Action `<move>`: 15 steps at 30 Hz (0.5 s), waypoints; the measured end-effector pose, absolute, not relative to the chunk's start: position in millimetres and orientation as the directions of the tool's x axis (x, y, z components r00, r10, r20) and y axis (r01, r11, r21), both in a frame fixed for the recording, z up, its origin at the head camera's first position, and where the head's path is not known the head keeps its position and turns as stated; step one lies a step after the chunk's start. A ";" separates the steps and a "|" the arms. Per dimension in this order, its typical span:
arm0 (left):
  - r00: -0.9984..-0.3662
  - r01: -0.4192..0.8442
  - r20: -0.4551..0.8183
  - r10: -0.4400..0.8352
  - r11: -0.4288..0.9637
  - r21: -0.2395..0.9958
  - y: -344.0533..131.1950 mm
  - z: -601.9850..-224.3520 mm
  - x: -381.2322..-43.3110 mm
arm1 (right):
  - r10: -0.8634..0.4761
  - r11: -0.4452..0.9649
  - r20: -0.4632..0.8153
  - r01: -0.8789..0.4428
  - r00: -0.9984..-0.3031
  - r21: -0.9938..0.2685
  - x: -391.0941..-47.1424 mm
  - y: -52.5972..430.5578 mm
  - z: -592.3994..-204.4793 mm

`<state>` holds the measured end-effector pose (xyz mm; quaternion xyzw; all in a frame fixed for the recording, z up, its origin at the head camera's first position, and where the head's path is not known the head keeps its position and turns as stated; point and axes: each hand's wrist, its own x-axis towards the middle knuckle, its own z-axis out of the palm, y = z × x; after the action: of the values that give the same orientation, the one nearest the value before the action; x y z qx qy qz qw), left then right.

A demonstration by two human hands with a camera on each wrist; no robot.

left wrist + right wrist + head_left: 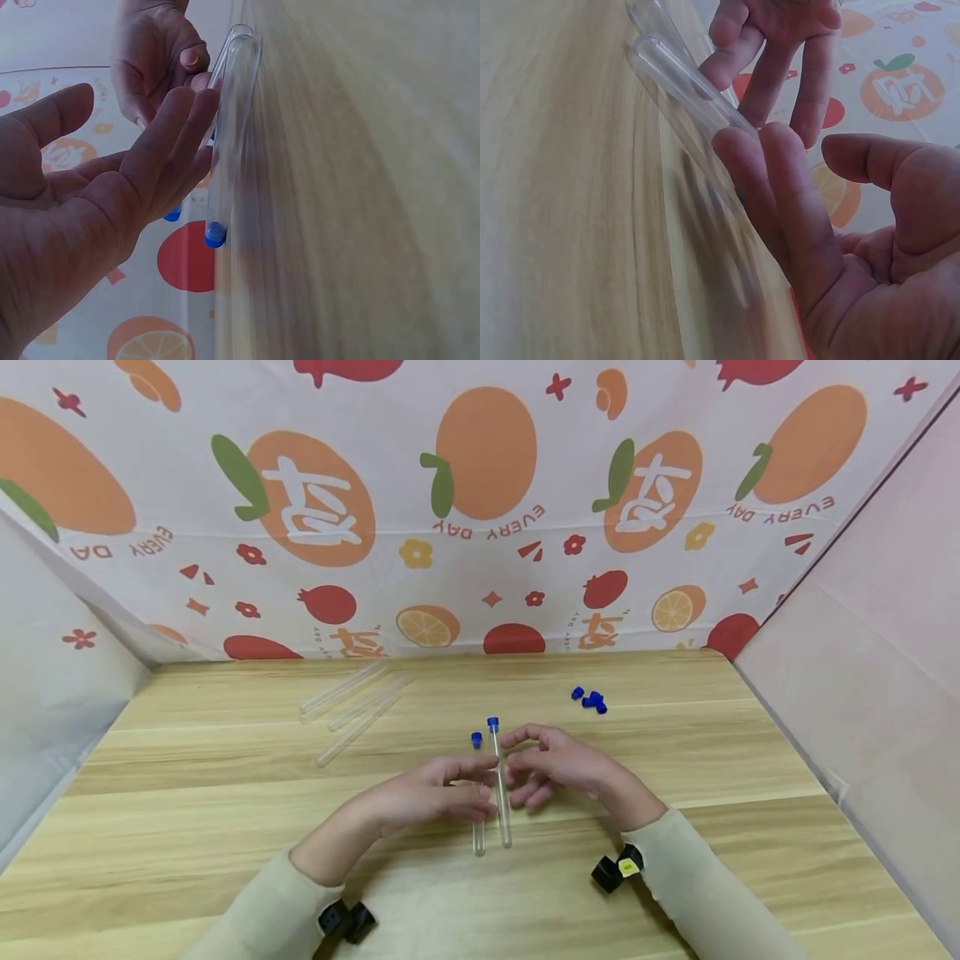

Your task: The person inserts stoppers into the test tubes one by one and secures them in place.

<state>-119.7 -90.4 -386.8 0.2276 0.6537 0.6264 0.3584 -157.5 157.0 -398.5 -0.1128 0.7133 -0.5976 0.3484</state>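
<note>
Two clear test tubes with blue caps lie side by side on the wooden table, caps pointing away from me. The right tube shows nearly whole in the head view. Fingers of my left hand cover the middle of the left tube, their tips right at the right tube. From the other side, my right hand has its fingertips close beside the right tube, palm facing inward. Both hands have loosely extended fingers, thumbs apart from the tubes. The left wrist view shows a tube along the left fingertips.
Several uncapped clear tubes lie slanted at the back left of the table. A small cluster of blue caps sits at the back right. A fruit-print cloth hangs behind the table, with pale sheets at both sides.
</note>
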 end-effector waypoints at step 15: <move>-0.588 -0.165 -0.190 0.786 0.114 0.980 -89.5 -388.0 -116.1 | -0.618 0.338 -0.402 0.233 -0.676 -0.912 -151.6 158.5 -402.9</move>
<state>-116.1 -89.5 -388.0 0.2427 0.6401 0.6198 0.3836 -151.6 158.5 -402.9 -0.1326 0.7244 -0.5597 0.3800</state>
